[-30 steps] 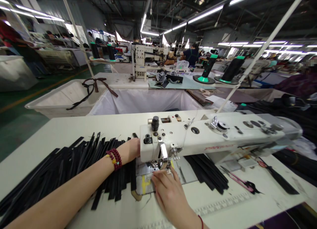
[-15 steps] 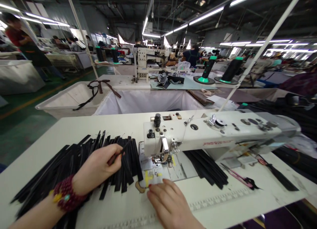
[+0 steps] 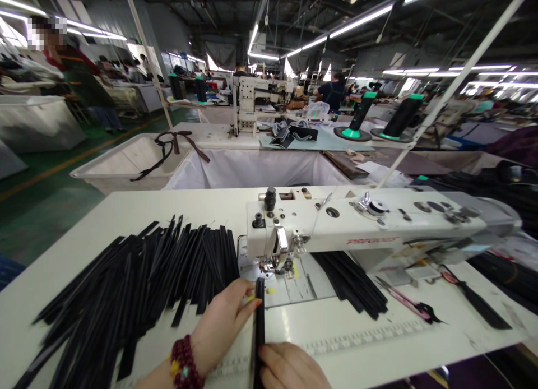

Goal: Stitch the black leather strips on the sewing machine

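Observation:
A narrow black strip [image 3: 260,319] lies lengthwise in front of the sewing machine [image 3: 302,226], its far end just short of the presser foot. My left hand [image 3: 229,316], with a dark red bead bracelet at the wrist, pinches the strip near that far end between thumb and fingers. Lower down, my right hand [image 3: 290,366] grips the same strip from its right side; some of its fingers are out of sight. To the left is spread a large pile of black strips [image 3: 147,288]. More black strips [image 3: 351,282] lie neatly fanned beneath the machine arm.
Pink-handled scissors [image 3: 409,304] and a black-handled tool [image 3: 474,296] lie on the right of the table. A ruler scale [image 3: 365,337] runs along the front. Behind the table stands a white-lined bin [image 3: 239,167]; a person [image 3: 84,75] stands far left.
My left hand has moved right and down from the pile, bringing a strip in front of the needle area. My right hand has shifted slightly lower and now grips that strip too.

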Demonstrator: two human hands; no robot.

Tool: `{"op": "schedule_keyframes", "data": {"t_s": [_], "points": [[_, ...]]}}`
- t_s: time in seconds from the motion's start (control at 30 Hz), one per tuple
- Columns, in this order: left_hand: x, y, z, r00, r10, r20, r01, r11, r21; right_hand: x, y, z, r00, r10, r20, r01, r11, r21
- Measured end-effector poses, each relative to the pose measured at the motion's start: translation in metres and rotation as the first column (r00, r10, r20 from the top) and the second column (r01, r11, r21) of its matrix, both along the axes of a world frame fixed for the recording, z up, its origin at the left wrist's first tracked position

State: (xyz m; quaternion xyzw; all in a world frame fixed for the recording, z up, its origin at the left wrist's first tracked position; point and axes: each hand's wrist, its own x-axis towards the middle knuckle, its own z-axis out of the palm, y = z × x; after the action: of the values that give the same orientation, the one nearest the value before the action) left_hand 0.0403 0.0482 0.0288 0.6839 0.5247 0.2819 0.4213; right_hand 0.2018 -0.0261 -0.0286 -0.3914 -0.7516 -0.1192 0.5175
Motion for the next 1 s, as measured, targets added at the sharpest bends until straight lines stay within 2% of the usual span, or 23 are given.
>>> {"op": "schedule_keyframes", "data": {"t_s": [0.03,0.1,0.17,0.23,0.4,0.8,1.0], "points": [[-0.003,0.002,0.0,0.992,-0.047,-0.115,0.065,0.986,0.151,0.007,0.002,0.001,1.0,0.001,0.02,0.0,1.0,-0.024],[-0.009,0.003,-0.002,0.905,-0.101,-0.414,0.277,0.878,0.39,0.021,0.005,0.003,0.995,0.025,0.101,-0.018,0.997,-0.069],[-0.011,0.004,-0.008,0.773,-0.071,-0.63,0.443,0.771,0.458,0.03,0.008,0.006,0.981,0.062,0.186,-0.043,0.994,-0.102],[-0.012,0.005,-0.015,0.694,-0.028,-0.719,0.508,0.727,0.461,0.035,0.012,0.01,0.965,0.095,0.245,-0.072,0.992,-0.102],[-0.012,0.012,-0.025,0.643,0.026,-0.765,0.514,0.727,0.456,0.035,0.022,0.014,0.961,0.083,0.262,-0.065,0.995,-0.078],[-0.011,0.016,-0.028,0.646,0.027,-0.763,0.512,0.726,0.46,0.03,0.022,0.008,0.977,0.058,0.207,-0.034,0.993,-0.115],[-0.011,0.018,-0.026,0.658,0.011,-0.753,0.5,0.741,0.448,0.031,0.02,0.007,0.968,0.074,0.239,-0.046,0.992,-0.121]]}}
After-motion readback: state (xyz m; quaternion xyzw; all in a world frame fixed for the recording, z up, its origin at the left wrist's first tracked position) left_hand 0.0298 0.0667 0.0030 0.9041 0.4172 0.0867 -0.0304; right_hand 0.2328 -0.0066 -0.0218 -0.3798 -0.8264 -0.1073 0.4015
